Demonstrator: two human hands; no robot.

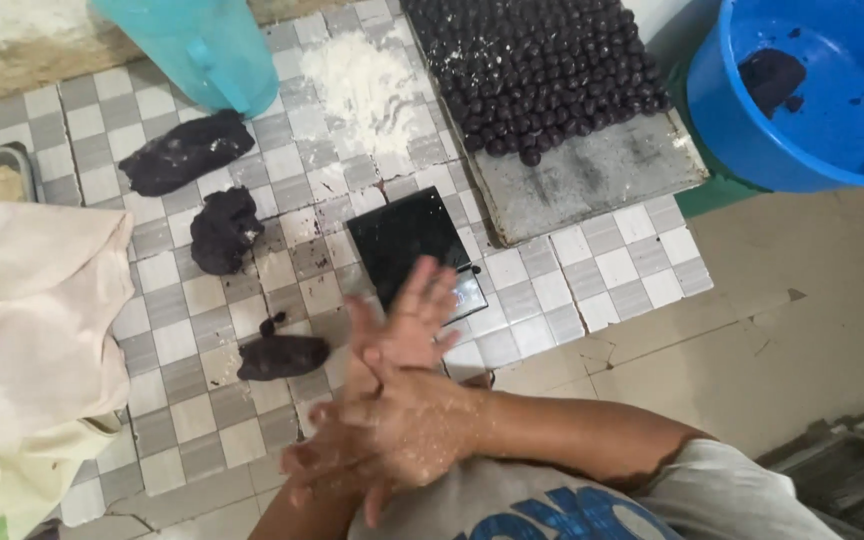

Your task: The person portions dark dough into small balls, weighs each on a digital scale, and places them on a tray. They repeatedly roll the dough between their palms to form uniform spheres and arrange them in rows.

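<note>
My two flour-dusted hands are pressed palm to palm over the near edge of a checkered tiled counter point(592, 270). My left hand point(407, 320) lies underneath with its fingers spread, pointing away from me. My right hand point(392, 435) lies across it, fingers pointing left. Whatever may be between the palms is hidden. Just beyond the fingertips lies a glossy black square plate point(402, 240). A small lump of dark dough point(282, 356) sits to the left of my hands.
Two bigger dark dough lumps point(187, 150) point(224, 228) lie further left, beside a flour pile point(362, 85). A metal tray point(592, 175) holds several dark balls point(552, 70). A blue basin point(822, 110) stands at right, a teal jug point(197, 45) at the back, a pale cloth point(32, 320) at left.
</note>
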